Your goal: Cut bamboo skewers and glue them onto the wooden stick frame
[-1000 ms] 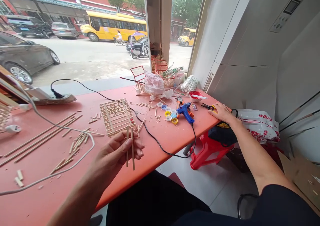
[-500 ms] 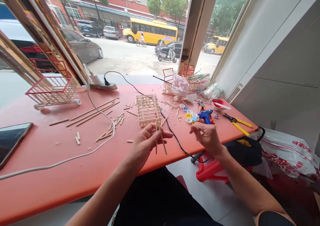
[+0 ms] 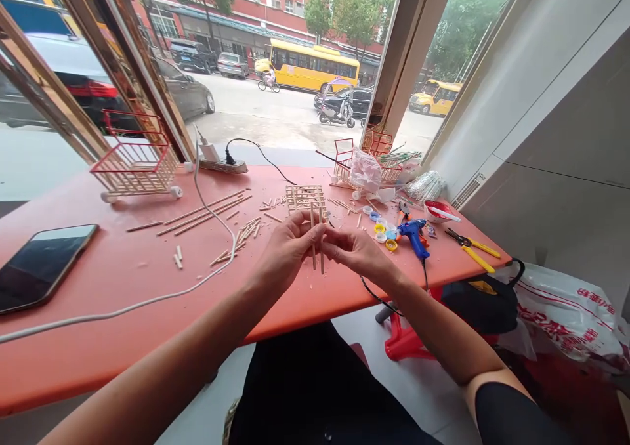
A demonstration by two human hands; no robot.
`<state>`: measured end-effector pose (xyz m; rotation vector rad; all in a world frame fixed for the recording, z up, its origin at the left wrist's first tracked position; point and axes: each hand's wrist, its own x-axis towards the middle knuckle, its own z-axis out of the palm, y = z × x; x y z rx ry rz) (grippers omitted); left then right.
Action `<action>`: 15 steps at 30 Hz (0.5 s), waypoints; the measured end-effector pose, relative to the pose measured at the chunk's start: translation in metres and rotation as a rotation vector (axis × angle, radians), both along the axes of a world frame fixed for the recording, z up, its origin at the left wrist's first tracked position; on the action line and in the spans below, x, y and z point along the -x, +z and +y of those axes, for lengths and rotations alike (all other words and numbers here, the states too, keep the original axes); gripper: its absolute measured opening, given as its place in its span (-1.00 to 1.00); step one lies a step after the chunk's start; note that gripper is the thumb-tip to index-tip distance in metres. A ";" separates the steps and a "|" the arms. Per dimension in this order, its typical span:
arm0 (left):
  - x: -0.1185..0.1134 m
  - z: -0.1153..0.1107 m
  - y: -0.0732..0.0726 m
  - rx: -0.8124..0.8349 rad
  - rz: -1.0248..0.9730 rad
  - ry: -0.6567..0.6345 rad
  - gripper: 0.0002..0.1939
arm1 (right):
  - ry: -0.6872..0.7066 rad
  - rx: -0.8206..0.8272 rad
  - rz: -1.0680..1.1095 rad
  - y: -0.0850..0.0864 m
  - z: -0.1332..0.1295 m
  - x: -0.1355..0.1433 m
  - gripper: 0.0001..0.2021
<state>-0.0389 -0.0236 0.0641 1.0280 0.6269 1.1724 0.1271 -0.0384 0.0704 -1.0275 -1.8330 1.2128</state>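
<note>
My left hand (image 3: 288,248) pinches thin wooden sticks (image 3: 314,256) between thumb and fingers. Two of them stand nearly upright and side by side. From the other side my right hand (image 3: 353,249) meets them, its thumb and fingers closed at the right-hand stick; the exact contact is partly hidden. Just beyond my fingers lies a slatted frame of wooden sticks (image 3: 301,195), its near end covered by my hands. To the right of my right hand, a blue glue gun (image 3: 414,233) rests beside several bottle caps (image 3: 379,228).
Loose sticks (image 3: 207,215) and cut pieces litter the orange table (image 3: 147,327). A white cable (image 3: 162,294) crosses its left side, near a phone (image 3: 49,261). A small stick cart (image 3: 135,169) stands back left. Yellow-handled pliers (image 3: 477,251) and a red bowl (image 3: 436,209) lie right.
My right hand has moved left from near the glue gun to the sticks in my left hand. The sticks, crossed before, now stand nearly parallel. The view has shifted slightly left.
</note>
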 end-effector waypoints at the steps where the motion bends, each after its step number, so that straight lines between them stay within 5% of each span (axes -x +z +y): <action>1: 0.001 0.003 0.002 -0.008 0.007 -0.005 -0.49 | 0.006 0.019 0.011 0.003 0.002 0.000 -0.42; 8: 0.020 0.034 0.009 -0.041 0.075 -0.034 -0.55 | 0.074 0.057 0.109 0.007 0.033 0.012 -0.56; 15: 0.040 0.046 -0.012 -0.067 0.149 0.007 -0.65 | 0.133 -0.041 0.011 -0.008 0.058 0.025 -0.59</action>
